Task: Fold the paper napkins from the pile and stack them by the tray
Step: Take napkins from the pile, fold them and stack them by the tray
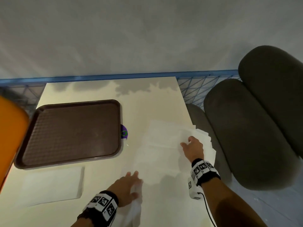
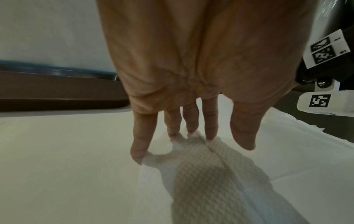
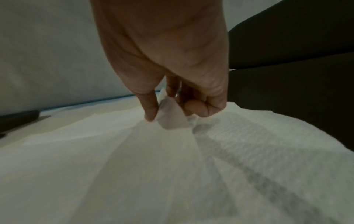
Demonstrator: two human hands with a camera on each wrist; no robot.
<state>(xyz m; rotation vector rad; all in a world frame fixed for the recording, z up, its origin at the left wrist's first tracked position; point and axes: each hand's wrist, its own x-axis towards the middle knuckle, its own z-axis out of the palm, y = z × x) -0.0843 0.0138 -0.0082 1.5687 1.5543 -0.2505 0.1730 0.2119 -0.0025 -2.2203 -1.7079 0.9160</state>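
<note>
Napkin pile [image 1: 165, 136]: white, embossed quilted texture, loose and fanned, right side of bench [image 1: 101, 89], some edges overhanging bench's right edge.
Napkin in work [image 2: 206, 174]: white, dimpled weave, crease line running lengthwise, spread flat on bench between both hands, near end draping off front edge.
Folded stack [image 1: 52, 185]: white, neat rectangle, flat on bench just in front of tray, near left front corner.
Tray [image 1: 72, 133]: dark brown, textured inside, rounded corners, left half of bench, nothing in it.
Left hand [image 1: 126, 187]: fingers [image 2: 172, 121] straight, spread, tips pressing down on napkin in work; nothing gripped.
Right hand [image 1: 193, 148]: over napkin pile, thumb and forefinger pinching raised napkin corner [image 3: 170, 115], other fingers curled under.
Wrist bands [image 1: 101, 203]: black, white coded tags, both wrists; cable from right one.
Purple object [image 1: 124, 131]: small, green mark on it, touching tray's right edge, mostly hidden.
Dark cushions [image 1: 255, 122]: rounded, right of bench.
Orange shape [image 1: 9, 136]: far left, blurred, cannot tell what.
Blue rail [image 1: 114, 77]: along bench's far edge.
</note>
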